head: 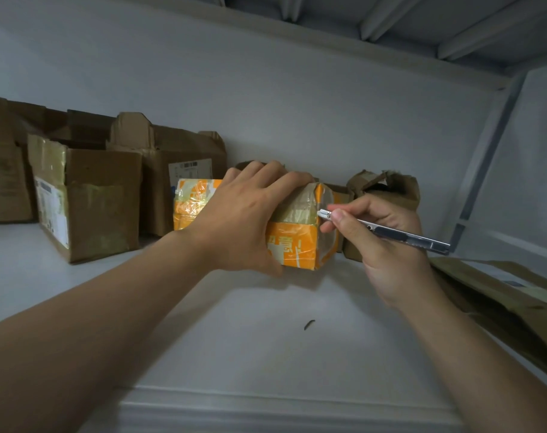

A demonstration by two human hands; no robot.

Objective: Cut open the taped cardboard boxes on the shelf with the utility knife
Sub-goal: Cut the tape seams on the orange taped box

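My left hand (244, 214) grips the orange box (297, 248) from above, with the fingers curled over its top back edge and the thumb low on the front face. The box sits on the white shelf (266, 323). Its long axis runs left to right under that hand, and its right end sticks out past the fingertips. It is orange with white print and wrapped in glossy, wrinkled clear tape, with a brownish taped strip across the top near the right end.

My right hand (387, 245), just right of the box, pinches the utility knife (391, 234) like a pen, thumb and forefinger close to the nose. The knife is slim and silver with a dark slider. Its long axis slants: the nose points up and left at the box's right end, and the tail points down and right beyond the hand. The nose meets the top edge of that end face. I cannot tell how much blade is out.

Left of my left hand stand open brown boxes (88, 198), flaps up. Behind my right hand is a torn brown box (387, 185), and to its right lies flattened cardboard (500, 298). Between my wrists a small dark scrap (309, 324) lies on the shelf.
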